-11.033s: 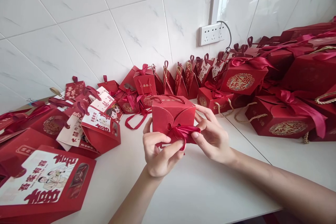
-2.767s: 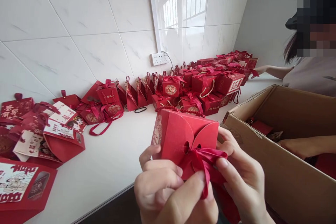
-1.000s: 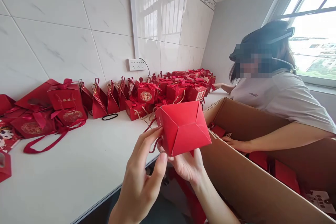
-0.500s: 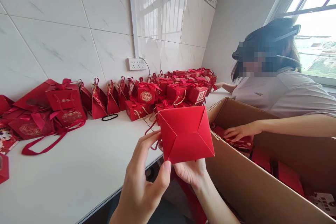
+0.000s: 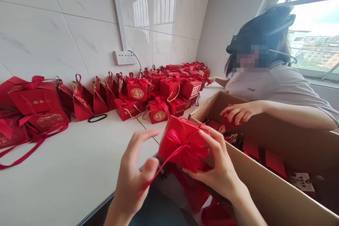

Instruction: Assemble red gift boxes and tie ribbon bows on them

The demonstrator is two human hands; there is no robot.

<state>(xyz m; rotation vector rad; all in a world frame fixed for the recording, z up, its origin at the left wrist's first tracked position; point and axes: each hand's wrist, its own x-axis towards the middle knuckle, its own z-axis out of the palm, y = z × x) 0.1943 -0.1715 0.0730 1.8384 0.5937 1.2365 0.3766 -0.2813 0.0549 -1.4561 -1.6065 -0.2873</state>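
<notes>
My right hand (image 5: 219,167) grips a small red gift box (image 5: 182,139) with a red ribbon bow, held in the air past the counter's edge. My left hand (image 5: 135,176) sits just left of it, thumb and fingers pinching a loose ribbon tail (image 5: 159,171) that runs up to the bow. The box's flap top faces me, tilted.
A white counter (image 5: 74,173) carries many red gift boxes and bags (image 5: 137,91) along the tiled wall. A large open cardboard box (image 5: 265,180) stands at the right. Another person's hand (image 5: 239,111) reaches into it, lifting a red item. A black loop (image 5: 97,118) lies on the counter.
The box has been turned over: its plain folded bottom faced me before, now the ribbon bow side does. My left hand has taken hold of a ribbon tail. The other person's hand has risen.
</notes>
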